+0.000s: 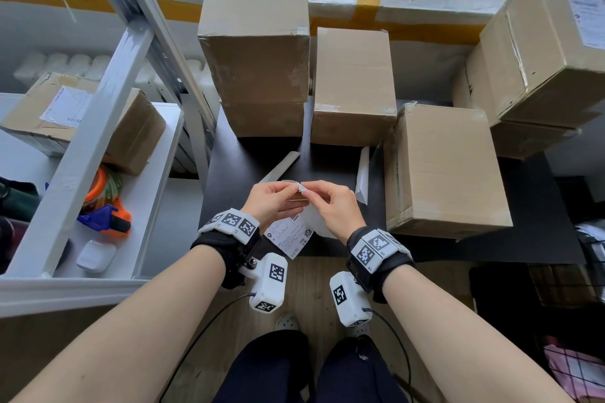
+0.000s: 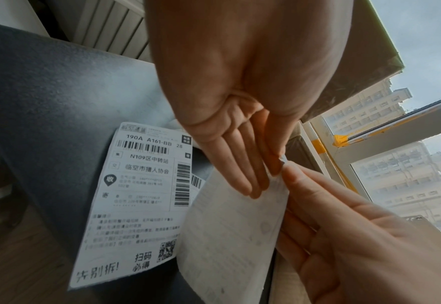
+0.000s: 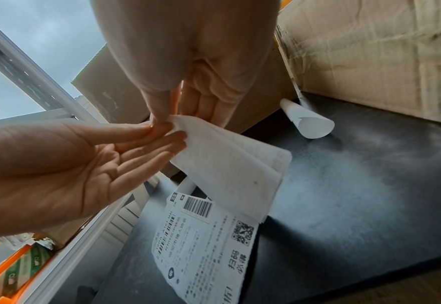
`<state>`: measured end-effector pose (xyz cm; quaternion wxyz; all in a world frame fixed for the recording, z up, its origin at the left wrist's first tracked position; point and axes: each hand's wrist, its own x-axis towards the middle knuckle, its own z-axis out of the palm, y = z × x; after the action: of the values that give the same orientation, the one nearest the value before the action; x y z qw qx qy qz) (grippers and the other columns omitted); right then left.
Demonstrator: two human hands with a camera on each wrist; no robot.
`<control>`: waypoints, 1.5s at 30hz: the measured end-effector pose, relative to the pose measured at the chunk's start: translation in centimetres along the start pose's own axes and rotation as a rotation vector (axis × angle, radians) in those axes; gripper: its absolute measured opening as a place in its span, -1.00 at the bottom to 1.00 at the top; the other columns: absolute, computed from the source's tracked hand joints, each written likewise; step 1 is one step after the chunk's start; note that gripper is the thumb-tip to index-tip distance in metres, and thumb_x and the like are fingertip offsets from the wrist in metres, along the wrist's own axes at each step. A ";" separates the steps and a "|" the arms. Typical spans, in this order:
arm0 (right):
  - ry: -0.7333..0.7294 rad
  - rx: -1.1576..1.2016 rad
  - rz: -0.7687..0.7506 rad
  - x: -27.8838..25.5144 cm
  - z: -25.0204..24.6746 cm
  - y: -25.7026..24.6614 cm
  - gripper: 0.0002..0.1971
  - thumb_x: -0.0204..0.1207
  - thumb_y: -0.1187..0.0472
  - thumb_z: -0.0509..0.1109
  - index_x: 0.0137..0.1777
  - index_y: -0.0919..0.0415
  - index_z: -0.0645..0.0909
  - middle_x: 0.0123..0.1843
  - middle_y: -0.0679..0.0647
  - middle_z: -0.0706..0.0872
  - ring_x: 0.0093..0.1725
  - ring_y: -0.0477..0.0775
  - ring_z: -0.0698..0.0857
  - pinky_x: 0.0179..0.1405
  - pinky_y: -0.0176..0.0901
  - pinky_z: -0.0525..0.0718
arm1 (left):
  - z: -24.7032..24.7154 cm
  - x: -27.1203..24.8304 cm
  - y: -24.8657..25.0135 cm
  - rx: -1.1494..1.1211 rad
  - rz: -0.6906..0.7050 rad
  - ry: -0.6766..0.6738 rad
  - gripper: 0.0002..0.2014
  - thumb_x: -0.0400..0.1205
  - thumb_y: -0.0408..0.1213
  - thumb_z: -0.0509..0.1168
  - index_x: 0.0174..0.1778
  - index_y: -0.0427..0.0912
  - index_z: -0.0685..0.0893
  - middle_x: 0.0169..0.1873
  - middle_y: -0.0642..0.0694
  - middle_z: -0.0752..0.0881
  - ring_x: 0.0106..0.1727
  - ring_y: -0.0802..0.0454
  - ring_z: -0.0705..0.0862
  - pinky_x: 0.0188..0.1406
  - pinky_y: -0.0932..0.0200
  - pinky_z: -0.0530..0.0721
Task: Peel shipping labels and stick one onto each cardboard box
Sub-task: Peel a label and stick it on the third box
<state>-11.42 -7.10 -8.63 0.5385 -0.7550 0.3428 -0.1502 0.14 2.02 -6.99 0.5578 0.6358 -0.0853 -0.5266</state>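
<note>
I hold one white shipping label (image 1: 319, 222) upright over the dark table (image 1: 248, 160), its blank back towards both wrist cameras. My left hand (image 1: 291, 189) and my right hand (image 1: 309, 190) pinch its top corner (image 1: 301, 186) from either side, where a small flap is curled over. In the right wrist view the sheet (image 3: 227, 164) shows two layers parted along its right edge. A second, printed label (image 1: 288, 239) lies flat at the table's near edge. Unlabelled cardboard boxes stand behind: a tall stack (image 1: 255, 42), a middle box (image 1: 353, 85) and a nearer right box (image 1: 445, 170).
Two rolled backing papers (image 1: 284, 167) (image 1: 363, 180) lie on the table in front of the boxes. A stack at far right (image 1: 550, 49) and a box on the left shelf (image 1: 82, 121) carry labels. An orange tape dispenser (image 1: 111, 216) sits on that shelf.
</note>
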 end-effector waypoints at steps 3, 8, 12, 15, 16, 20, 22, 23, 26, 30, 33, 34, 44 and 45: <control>-0.004 -0.004 0.000 0.1 0.0 0.0 -0.80 0.59 0.16 0.36 0.12 0.10 0.76 0.01 -0.05 0.82 0.03 -0.20 0.73 0.14 -0.34 0.64 | 0.1 0.1 0.0 -0.003 -0.004 0.002 -0.75 0.68 -0.32 0.22 0.17 -0.41 0.64 -0.06 -0.30 0.75 -0.05 -0.09 0.77 0.05 0.15 0.75; -0.016 -0.001 0.000 0.1 -0.1 0.1 -0.81 0.61 0.18 0.33 0.13 0.06 0.74 0.01 -0.09 0.80 0.01 -0.28 0.71 0.09 -0.45 0.60 | 0.0 0.4 -0.1 0.015 -0.007 0.002 -0.69 0.67 -0.25 0.26 0.17 -0.43 0.65 0.05 -0.38 0.73 0.12 -0.19 0.73 0.24 0.02 0.66; -0.018 0.009 0.040 0.2 -0.1 0.0 -0.86 0.60 0.12 0.33 0.08 0.06 0.69 -0.02 -0.05 0.79 0.01 -0.20 0.73 0.02 -0.40 0.63 | 0.1 0.6 0.0 0.029 0.000 0.006 -0.68 0.66 -0.23 0.27 0.17 -0.44 0.64 0.08 -0.39 0.73 0.16 -0.21 0.72 0.27 0.00 0.64; 0.005 0.029 0.052 0.3 -0.2 -0.2 -0.86 0.59 0.08 0.35 0.01 0.08 0.70 -0.07 -0.03 0.79 -0.05 -0.18 0.74 0.00 -0.32 0.67 | 0.2 0.8 -0.1 0.028 -0.002 -0.003 -0.68 0.65 -0.21 0.29 0.15 -0.43 0.64 0.10 -0.38 0.72 0.14 -0.18 0.72 0.27 0.00 0.64; 0.014 0.037 0.057 0.4 -0.3 -0.3 -0.85 0.57 0.06 0.36 -0.01 0.08 0.71 -0.09 -0.02 0.80 -0.06 -0.15 0.75 0.01 -0.25 0.70 | 0.2 0.8 -0.1 0.029 -0.001 -0.010 -0.69 0.65 -0.21 0.29 0.13 -0.40 0.65 0.09 -0.38 0.72 0.13 -0.16 0.72 0.24 0.02 0.64; 0.030 0.056 0.097 0.6 -0.5 -0.7 -0.84 0.57 0.06 0.36 -0.08 0.11 0.70 -0.13 0.03 0.79 -0.07 -0.05 0.74 0.03 -0.13 0.71 | 0.5 0.9 -0.2 0.029 0.001 -0.019 -0.70 0.65 -0.22 0.28 0.13 -0.40 0.65 0.03 -0.32 0.73 0.10 -0.13 0.72 0.22 0.05 0.63; 0.039 0.059 0.123 0.7 -0.7 -0.8 -0.85 0.57 0.09 0.35 -0.10 0.12 0.71 -0.15 0.01 0.77 -0.09 -0.07 0.72 0.00 -0.17 0.68 | 0.8 1.0 -0.2 0.036 0.005 -0.020 -0.73 0.65 -0.23 0.28 0.10 -0.40 0.65 -0.03 -0.27 0.74 0.05 -0.10 0.73 0.15 0.11 0.65; 0.043 0.062 0.136 0.7 -0.8 -0.8 -0.85 0.57 0.10 0.35 -0.11 0.13 0.71 -0.16 0.01 0.76 -0.10 -0.09 0.70 -0.03 -0.21 0.66 | 0.9 1.0 -0.1 0.041 0.008 -0.021 -0.76 0.65 -0.24 0.28 0.06 -0.37 0.66 -0.06 -0.25 0.74 0.02 -0.07 0.73 0.11 0.15 0.66; 0.041 0.104 0.180 0.9 -1.0 -0.9 -0.87 0.56 0.17 0.36 -0.16 0.16 0.70 -0.20 0.01 0.73 -0.14 -0.13 0.66 -0.12 -0.30 0.58 | 1.1 1.1 0.0 0.071 0.015 -0.012 -0.78 0.65 -0.24 0.29 0.03 -0.35 0.67 -0.11 -0.21 0.75 -0.02 -0.03 0.74 0.06 0.20 0.66; 0.049 0.173 0.246 1.0 -1.2 -1.0 -0.81 0.55 0.25 0.35 -0.30 0.16 0.66 -0.32 -0.02 0.67 -0.22 -0.13 0.58 -0.19 -0.27 0.50 | 1.3 1.1 0.1 0.104 0.013 -0.009 -0.84 0.63 -0.24 0.32 -0.08 -0.29 0.69 -0.12 -0.17 0.76 -0.03 -0.01 0.75 0.05 0.21 0.67; 0.039 0.225 0.304 1.0 -1.2 -1.1 -0.80 0.53 0.25 0.37 -0.34 0.15 0.65 -0.31 0.01 0.67 -0.17 -0.06 0.61 -0.03 -0.05 0.62 | 1.3 1.1 0.1 0.135 0.009 -0.009 -0.80 0.60 -0.21 0.36 -0.06 -0.31 0.70 -0.08 -0.18 0.78 0.03 -0.03 0.76 0.14 0.13 0.67; 0.036 0.246 0.326 1.0 -1.2 -1.1 -0.80 0.52 0.25 0.38 -0.34 0.14 0.65 -0.29 0.03 0.68 -0.14 -0.03 0.62 0.04 0.03 0.65 | 1.3 1.1 0.1 0.142 0.009 -0.009 -0.80 0.58 -0.20 0.37 -0.07 -0.29 0.71 -0.08 -0.18 0.78 0.05 -0.03 0.76 0.16 0.11 0.67; 0.046 0.260 0.389 0.7 -1.4 -1.6 -0.80 0.50 0.21 0.39 -0.37 0.10 0.63 -0.09 0.26 0.73 0.11 0.30 0.69 0.11 0.20 0.67 | 1.9 0.8 0.6 0.187 0.036 0.017 -0.95 0.57 -0.30 0.40 -0.17 -0.20 0.70 -0.20 -0.11 0.76 -0.08 0.06 0.74 -0.05 0.20 0.72; 0.045 0.263 0.394 0.6 -1.4 -1.7 -0.81 0.50 0.20 0.40 -0.36 0.11 0.64 -0.07 0.28 0.74 0.12 0.31 0.69 0.11 0.20 0.67 | 2.0 0.8 0.6 0.190 0.042 0.027 -0.96 0.57 -0.32 0.39 -0.17 -0.20 0.70 -0.21 -0.11 0.76 -0.09 0.06 0.74 -0.05 0.20 0.71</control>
<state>-11.24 -8.21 -6.64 0.6435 -0.5932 0.4728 -0.1025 -0.74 0.04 -6.61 0.5072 0.6908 -0.1406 -0.4957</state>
